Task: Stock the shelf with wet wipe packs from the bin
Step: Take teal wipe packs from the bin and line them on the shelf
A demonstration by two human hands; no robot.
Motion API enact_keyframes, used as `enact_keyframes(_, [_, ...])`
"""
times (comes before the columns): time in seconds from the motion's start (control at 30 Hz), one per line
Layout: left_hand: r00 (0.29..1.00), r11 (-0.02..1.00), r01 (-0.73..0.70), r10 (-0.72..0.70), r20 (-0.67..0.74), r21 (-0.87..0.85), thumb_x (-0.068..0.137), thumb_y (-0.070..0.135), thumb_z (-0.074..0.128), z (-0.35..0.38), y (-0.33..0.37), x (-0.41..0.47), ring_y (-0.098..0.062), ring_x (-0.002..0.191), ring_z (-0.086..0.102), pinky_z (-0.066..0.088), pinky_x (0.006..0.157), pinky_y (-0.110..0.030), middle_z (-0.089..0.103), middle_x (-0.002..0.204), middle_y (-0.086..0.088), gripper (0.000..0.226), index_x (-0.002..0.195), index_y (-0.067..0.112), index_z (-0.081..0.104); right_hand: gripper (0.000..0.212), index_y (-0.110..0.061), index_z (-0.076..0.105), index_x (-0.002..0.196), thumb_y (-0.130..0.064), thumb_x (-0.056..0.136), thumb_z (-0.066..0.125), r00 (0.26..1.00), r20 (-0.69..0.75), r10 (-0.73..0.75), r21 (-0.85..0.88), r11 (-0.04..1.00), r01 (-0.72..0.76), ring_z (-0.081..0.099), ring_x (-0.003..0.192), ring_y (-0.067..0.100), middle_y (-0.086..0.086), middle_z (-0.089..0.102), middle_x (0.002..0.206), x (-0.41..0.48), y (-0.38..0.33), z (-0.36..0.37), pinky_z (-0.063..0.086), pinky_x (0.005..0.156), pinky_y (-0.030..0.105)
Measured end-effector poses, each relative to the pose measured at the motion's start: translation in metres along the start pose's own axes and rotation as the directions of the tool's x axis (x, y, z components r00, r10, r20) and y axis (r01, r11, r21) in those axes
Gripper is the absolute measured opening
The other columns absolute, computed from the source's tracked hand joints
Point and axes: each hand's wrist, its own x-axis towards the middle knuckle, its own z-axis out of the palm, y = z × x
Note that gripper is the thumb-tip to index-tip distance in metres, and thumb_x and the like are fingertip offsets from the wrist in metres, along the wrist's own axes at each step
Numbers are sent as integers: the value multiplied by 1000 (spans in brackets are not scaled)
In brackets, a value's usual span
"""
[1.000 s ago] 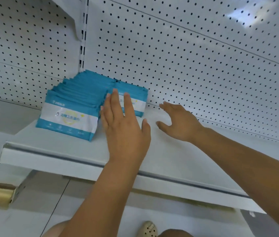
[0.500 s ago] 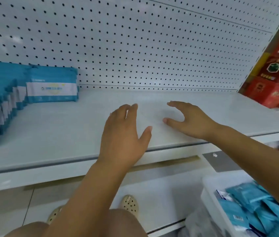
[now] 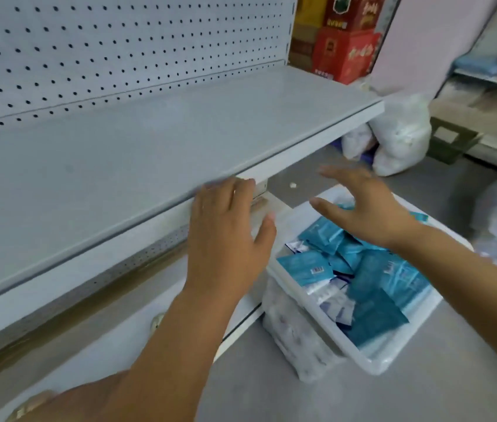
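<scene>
A clear plastic bin (image 3: 372,362) stands on the floor at the lower right, with several teal wet wipe packs (image 3: 305,266) piled in it. My right hand (image 3: 365,208) hovers over the bin's far side, fingers spread and holding nothing. My left hand (image 3: 225,236) is spread flat in front of the edge of the white shelf (image 3: 137,141), just left of the bin, also holding nothing. The shelf board in view is bare; the stocked packs on it are out of frame.
A white pegboard (image 3: 89,47) backs the shelf. Red and yellow cartons (image 3: 344,53) stand past the shelf's right end. White plastic bags (image 3: 399,138) lie on the grey floor behind the bin. Another shelf unit (image 3: 490,77) is at the far right.
The view has swung right and down from the stocked packs to the bin. Both hands have come off the shelf, the right one now over the bin.
</scene>
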Motion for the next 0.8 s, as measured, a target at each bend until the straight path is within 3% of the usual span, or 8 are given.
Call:
enact_keyframes(0.13, [934, 989, -134, 105, 343, 62, 95, 50, 55, 50, 11, -25, -26, 144, 31, 22, 121, -50, 40, 153, -6, 65, 148, 17, 39, 58, -21, 56, 141, -47, 90, 68, 976, 116, 187, -69, 981, -180, 48, 132, 17, 2, 58, 141, -41, 55, 11, 29, 102, 16])
enact_keyframes(0.27, [821, 973, -212, 124, 557, 96, 98, 59, 41, 85, 9, -32, -21, 153, 10, 7, 124, -50, 17, 166, -2, 73, 158, 23, 20, 60, -17, 55, 142, -47, 92, 68, 915, 198, 353, -168, 931, -323, 47, 136, 23, 3, 55, 146, -65, 97, 18, 32, 108, 25])
enact_keyframes(0.5, [747, 981, -122, -12, 665, 154, 94, 69, 37, 113, -15, -33, -24, 151, 17, 13, 123, -50, 21, 164, -2, 77, 155, 25, 24, 71, -17, 52, 139, -65, 88, 61, 770, 214, 602, -285, 792, -540, 60, 112, 28, 6, 63, 127, -81, 145, 25, 54, 95, 42])
enact_keyframes(0.6, [743, 986, -83, -37, 668, 147, 92, 71, 37, 119, -19, -36, -23, 150, 15, 17, 121, -51, 31, 161, -2, 77, 151, 22, 34, 75, -20, 54, 131, -78, 84, 51, 732, 242, 637, -413, 750, -516, 61, 107, 26, 3, 65, 117, -87, 155, 30, 58, 90, 46])
enact_keyframes(0.7, [760, 990, -57, -39, 648, 126, 91, 69, 42, 120, -18, -36, -25, 148, 20, 22, 120, -49, 40, 154, -5, 73, 144, 18, 46, 70, -22, 57, 123, -79, 84, 49, 701, 260, 664, -402, 734, -547, 63, 97, 24, 0, 67, 108, -89, 159, 34, 58, 85, 39])
enact_keyframes(0.8, [761, 989, -64, -37, 647, 132, 91, 68, 43, 122, -18, -36, -26, 147, 22, 23, 119, -46, 41, 153, -7, 71, 140, 16, 51, 61, -21, 56, 117, -71, 84, 61, 687, 266, 676, -262, 737, -623, 62, 95, 22, 0, 66, 110, -85, 158, 34, 52, 81, 33])
